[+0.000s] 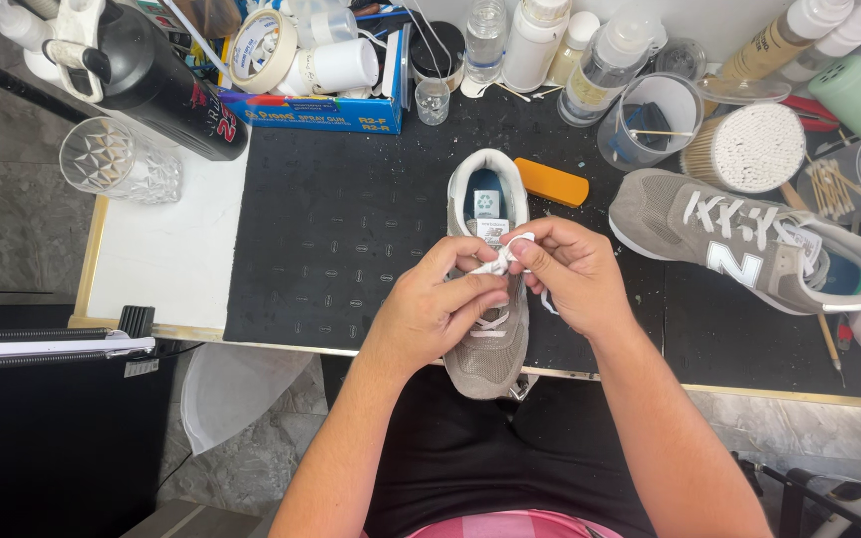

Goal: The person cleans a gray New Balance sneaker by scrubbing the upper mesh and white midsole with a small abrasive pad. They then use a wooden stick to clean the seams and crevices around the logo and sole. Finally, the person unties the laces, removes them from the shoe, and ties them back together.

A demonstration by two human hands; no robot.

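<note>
A grey suede sneaker (487, 359) lies on the black mat (341, 239), toe toward me and opening away. My left hand (437, 309) and my right hand (570, 274) meet over its tongue. Both pinch the white shoelace (503, 257) between thumb and fingers, the lace bunched between them. A short loop of lace hangs below my right hand. A second, matching grey sneaker (749, 239), laced in white, lies on its side at the right of the mat.
An orange block (551, 182) sits just beyond the shoe. A cup of cotton swabs (744, 149), bottles (610, 60), tape rolls (263, 50), a black bottle (166, 85) and a clear glass (117, 159) crowd the back and left. The table edge (729, 391) runs near my lap.
</note>
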